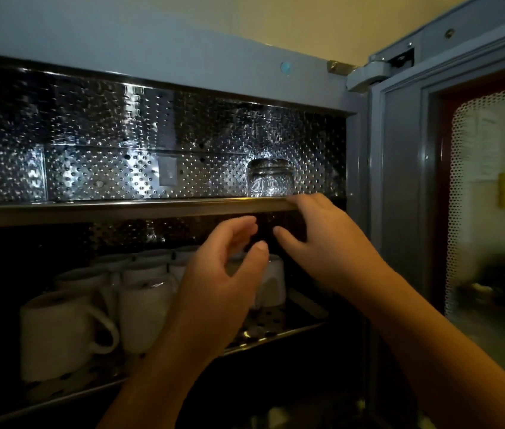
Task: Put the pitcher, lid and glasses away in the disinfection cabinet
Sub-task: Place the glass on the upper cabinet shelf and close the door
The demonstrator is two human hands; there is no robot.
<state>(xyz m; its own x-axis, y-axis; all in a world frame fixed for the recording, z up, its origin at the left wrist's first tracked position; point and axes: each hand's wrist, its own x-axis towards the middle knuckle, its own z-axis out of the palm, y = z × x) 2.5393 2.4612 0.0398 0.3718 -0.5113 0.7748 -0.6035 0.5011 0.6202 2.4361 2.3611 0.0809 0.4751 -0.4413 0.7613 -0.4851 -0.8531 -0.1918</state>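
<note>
An open cabinet [183, 41] has one glass [269, 179] standing upside down at the right end of its upper shelf [121, 209]. The right hand [322, 239] reaches up with relaxed fingers at that shelf's front edge, just below the glass. The left hand [223, 274] hangs beside it, loosely curled and holding nothing, in front of white mugs [59, 329] on the lower shelf [276, 329]. The door [399, 181] stands open at the right.

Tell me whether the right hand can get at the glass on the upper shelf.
Probably yes: the right hand is empty and sits at the front edge of the shelf, just below the glass, with nothing between them.
</note>
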